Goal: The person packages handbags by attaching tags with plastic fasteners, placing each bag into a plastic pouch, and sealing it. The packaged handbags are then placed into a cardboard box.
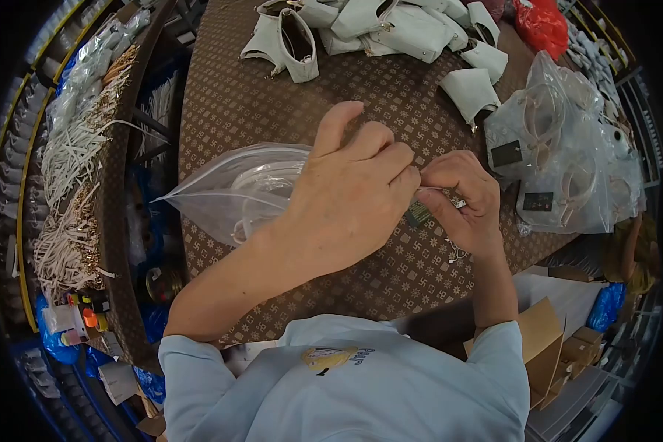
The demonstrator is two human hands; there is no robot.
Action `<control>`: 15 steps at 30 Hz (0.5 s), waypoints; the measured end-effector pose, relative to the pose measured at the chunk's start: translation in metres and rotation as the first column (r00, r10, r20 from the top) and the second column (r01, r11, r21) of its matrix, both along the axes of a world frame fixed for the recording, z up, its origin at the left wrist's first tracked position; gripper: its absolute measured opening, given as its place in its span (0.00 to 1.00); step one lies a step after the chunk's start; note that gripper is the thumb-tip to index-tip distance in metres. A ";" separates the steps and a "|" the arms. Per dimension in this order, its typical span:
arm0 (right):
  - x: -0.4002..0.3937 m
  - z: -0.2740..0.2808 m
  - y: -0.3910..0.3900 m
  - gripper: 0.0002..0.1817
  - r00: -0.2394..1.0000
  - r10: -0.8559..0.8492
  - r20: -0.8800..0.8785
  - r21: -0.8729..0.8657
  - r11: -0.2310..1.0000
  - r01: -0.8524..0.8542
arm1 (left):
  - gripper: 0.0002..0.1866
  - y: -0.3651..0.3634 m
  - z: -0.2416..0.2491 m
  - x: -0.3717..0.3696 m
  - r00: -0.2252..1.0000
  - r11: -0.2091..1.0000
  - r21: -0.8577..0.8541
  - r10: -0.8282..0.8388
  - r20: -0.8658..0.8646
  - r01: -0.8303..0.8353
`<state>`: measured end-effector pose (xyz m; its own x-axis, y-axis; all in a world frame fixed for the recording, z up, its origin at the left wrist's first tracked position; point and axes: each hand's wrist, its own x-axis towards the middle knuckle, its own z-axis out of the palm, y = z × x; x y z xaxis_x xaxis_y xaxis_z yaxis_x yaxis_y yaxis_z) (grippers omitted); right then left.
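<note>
My left hand (353,184) is held above the table, back up, its fingers curled and one raised. Its fingertips meet those of my right hand (464,199), which is closed in a pinch. A small dark green tag (418,215) shows just below the pinch, partly covered by my left hand. Something thin and pale lies against my right palm, too small to name. A thin white cord (457,252) shows below my right hand. Under my left forearm lies a clear zip bag (206,188) with a coiled white strap (261,177) inside, partly hidden.
White leather-like pouches (420,33) are heaped at the back of the patterned brown table (221,96). Clear plastic bags (567,162) with dark cards stand on the right. A red bag (541,29) is behind. Bundles of white straps (77,155) fill the left shelf; cardboard boxes (534,342) are lower right.
</note>
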<state>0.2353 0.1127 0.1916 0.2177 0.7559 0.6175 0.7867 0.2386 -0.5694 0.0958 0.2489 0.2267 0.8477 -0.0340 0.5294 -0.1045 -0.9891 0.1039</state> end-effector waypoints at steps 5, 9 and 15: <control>-0.005 -0.001 -0.002 0.07 0.991 -0.003 -0.132 -0.027 1.000 0.000 | 0.07 0.003 -0.010 -0.002 1.000 0.992 0.123 -0.010 0.019 0.008; -0.005 -0.001 -0.004 0.07 0.997 -0.022 -0.076 -0.003 1.000 0.022 | 0.07 0.014 -0.008 -0.020 0.997 0.977 0.208 0.064 -0.035 -0.056; -0.007 0.004 -0.005 0.05 0.998 -0.045 -0.032 -0.012 0.999 0.044 | 0.04 0.044 -0.008 -0.061 0.992 0.973 0.196 0.109 0.065 -0.120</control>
<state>0.2287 0.1082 0.1955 0.2709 0.7517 0.6013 0.7774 0.1975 -0.5972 0.0350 0.2925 0.2186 0.8226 -0.0481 0.5666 0.0102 -0.9950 -0.0992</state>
